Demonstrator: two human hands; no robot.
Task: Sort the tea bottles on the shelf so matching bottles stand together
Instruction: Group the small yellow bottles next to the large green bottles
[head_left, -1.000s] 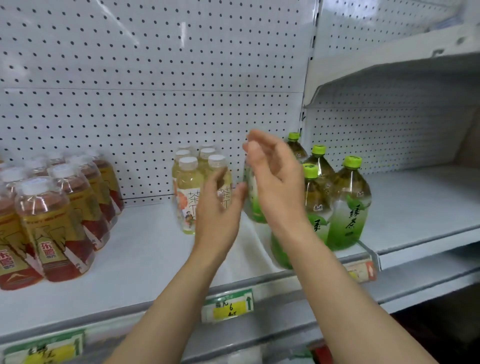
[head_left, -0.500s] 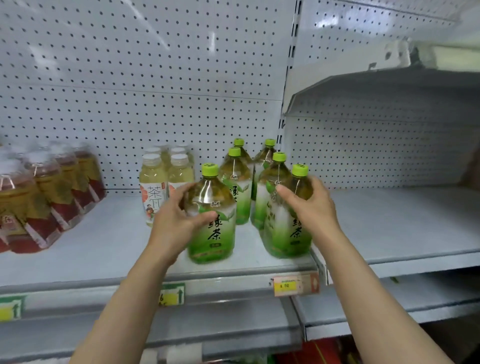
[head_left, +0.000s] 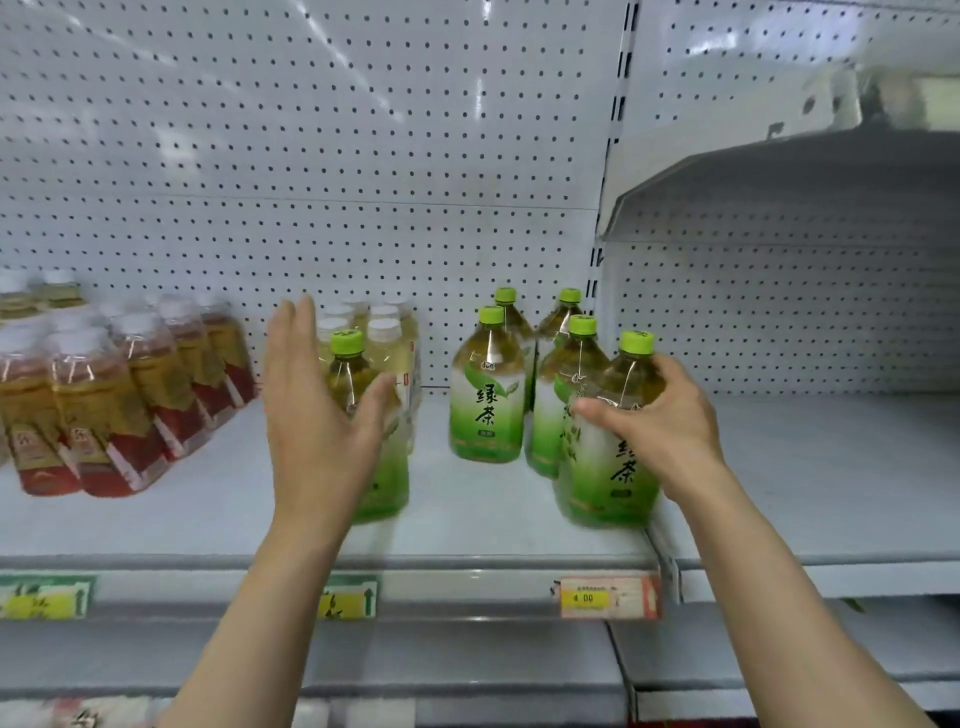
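Several green tea bottles (head_left: 488, 405) with lime caps stand in a cluster on the white shelf (head_left: 467, 525). My right hand (head_left: 660, 421) grips the front right green bottle (head_left: 613, 467) round its shoulder. One more green tea bottle (head_left: 384, 467) stands apart to the left, right in front of the pale yellow tea bottles (head_left: 387, 343) with white caps. My left hand (head_left: 322, 415) is against its left side with fingers straight up and the thumb across its front. Amber tea bottles with red labels (head_left: 130, 395) fill the far left.
A pegboard back wall (head_left: 363, 156) rises behind the shelf. Price tags (head_left: 605, 597) hang on the front rail. The neighbouring bay on the right has a bare shelf board (head_left: 831, 467) and a low upper shelf (head_left: 779, 171) above it.
The green bottle by my left hand has shifted left, away from the green cluster and toward the pale bottles. My left fingers have straightened off it. My right hand still holds its bottle.
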